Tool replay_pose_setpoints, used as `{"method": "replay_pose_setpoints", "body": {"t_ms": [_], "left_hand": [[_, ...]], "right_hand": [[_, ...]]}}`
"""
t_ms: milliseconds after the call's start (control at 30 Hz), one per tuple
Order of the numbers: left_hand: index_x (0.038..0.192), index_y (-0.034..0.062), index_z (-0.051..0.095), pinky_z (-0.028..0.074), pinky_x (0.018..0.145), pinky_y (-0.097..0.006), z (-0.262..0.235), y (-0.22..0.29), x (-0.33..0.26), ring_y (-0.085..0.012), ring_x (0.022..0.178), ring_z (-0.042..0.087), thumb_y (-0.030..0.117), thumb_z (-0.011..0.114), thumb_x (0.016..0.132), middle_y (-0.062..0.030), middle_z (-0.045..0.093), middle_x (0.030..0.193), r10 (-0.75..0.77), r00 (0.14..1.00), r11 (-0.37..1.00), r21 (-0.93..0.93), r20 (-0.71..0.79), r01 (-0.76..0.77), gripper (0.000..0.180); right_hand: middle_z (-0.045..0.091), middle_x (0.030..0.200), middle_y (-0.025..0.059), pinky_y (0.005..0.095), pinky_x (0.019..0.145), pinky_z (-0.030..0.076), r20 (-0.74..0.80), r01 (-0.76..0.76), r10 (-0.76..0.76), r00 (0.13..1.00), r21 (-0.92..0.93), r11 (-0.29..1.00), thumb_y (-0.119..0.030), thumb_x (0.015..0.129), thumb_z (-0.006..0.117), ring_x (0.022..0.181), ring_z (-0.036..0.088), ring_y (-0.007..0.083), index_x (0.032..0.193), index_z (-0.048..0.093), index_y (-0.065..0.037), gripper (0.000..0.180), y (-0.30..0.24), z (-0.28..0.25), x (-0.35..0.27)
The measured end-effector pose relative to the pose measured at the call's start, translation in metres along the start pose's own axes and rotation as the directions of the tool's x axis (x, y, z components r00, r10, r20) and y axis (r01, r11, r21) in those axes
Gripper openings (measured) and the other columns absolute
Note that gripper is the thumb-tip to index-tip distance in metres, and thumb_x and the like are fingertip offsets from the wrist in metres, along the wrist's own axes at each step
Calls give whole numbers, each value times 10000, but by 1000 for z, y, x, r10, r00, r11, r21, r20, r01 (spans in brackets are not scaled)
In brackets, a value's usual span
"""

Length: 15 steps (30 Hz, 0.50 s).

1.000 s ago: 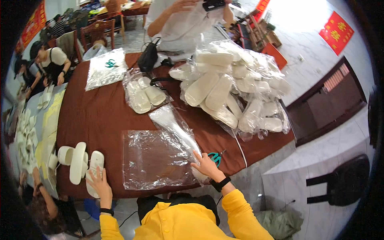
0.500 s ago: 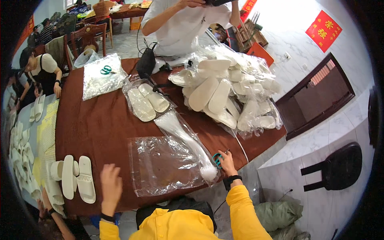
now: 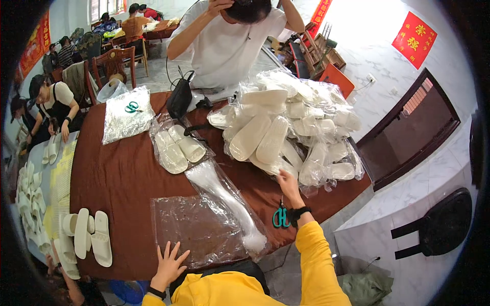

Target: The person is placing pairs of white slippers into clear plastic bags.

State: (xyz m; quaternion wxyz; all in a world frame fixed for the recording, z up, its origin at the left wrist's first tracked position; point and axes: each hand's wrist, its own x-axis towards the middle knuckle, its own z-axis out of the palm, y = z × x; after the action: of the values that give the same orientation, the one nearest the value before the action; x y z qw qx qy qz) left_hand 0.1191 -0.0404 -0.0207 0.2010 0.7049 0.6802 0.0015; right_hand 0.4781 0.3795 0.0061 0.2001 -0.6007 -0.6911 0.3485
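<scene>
My left hand point(image 3: 170, 266) lies with fingers spread at the near edge of a flat clear plastic bag point(image 3: 173, 219) on the brown cloth. My right hand point(image 3: 289, 186) reaches to the front of a heap of white slippers in clear bags point(image 3: 258, 135). Its fingers are drawn together at the lowest slipper; what they pinch, if anything, I cannot make out. Teal-handled scissors point(image 3: 280, 217) lie beside my right wrist. Between my hands, a long bundle of thin white strands point(image 3: 224, 204) rests in clear plastic. Beyond it sits a bagged slipper pair point(image 3: 176, 148).
Unbagged white slippers point(image 3: 101, 239) lie at the left table edge, beside a side table with more slippers point(image 3: 30, 199). Another pair of scissors point(image 3: 131, 107) tops a stack of clear bags point(image 3: 122, 125). A black pouch point(image 3: 179, 98) and a person in white point(image 3: 224, 56) are across the table.
My right hand has let go of the scissors, now on the table, and moved forward to the slipper heap. My left hand has come down onto the table near the clear bag.
</scene>
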Motion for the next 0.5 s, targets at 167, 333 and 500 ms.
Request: {"method": "replay_pose_setpoints", "body": {"t_ms": [167, 333, 500], "left_hand": [[1410, 329, 432, 64, 1081, -698, 2, 5, 4, -412, 1427, 119, 393, 675, 822, -102, 215, 1552, 14, 1000, 989, -147, 2, -13, 639], [1410, 360, 427, 44, 1066, -715, 18, -1, 1, -420, 1428, 108, 459, 641, 842, -93, 212, 1554, -21, 1000, 971, -240, -22, 15, 615], [1419, 363, 416, 39, 1064, -717, 20, -2, 3, -405, 1429, 117, 464, 624, 858, -80, 221, 1550, -18, 999, 975, -224, -27, 11, 607]], "right_hand": [[420, 1387, 168, 456, 945, 420, -225, -19, 231, 947, 676, 736, -339, 803, 735, 1228, 460, 284, 1489, 161, -38, 944, 13, 25, 86], [550, 1122, 151, 340, 780, 445, -240, -75, 291, 926, 638, 766, -288, 698, 823, 1012, 546, 229, 1286, 376, 51, 813, 6, 50, 111], [547, 834, 41, 290, 655, 433, 121, -234, 206, 971, 650, 723, -219, 753, 768, 800, 542, 153, 1060, 504, -9, 456, -40, 30, 86]]}}
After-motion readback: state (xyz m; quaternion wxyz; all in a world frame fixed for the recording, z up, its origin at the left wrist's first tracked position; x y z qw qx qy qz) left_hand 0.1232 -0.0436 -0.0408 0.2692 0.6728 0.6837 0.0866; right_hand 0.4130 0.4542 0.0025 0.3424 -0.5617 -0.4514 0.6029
